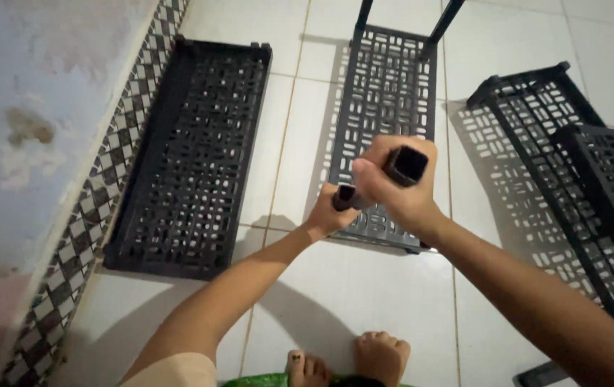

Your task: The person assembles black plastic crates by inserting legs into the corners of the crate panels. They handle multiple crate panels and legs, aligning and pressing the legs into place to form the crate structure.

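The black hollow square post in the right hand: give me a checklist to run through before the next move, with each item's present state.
1. Right hand closed around the black hollow square post: ok.
2. Left hand gripping the second black post: ok.
3. Middle black perforated plastic shelf lying flat on the white tiled floor: ok.
4. Far corners of that shelf already carrying upright posts: ok, two show.
5. Near corner sockets visible under the hands: cannot tell, the hands hide them.
6. Bare feet off the shelf: ok.
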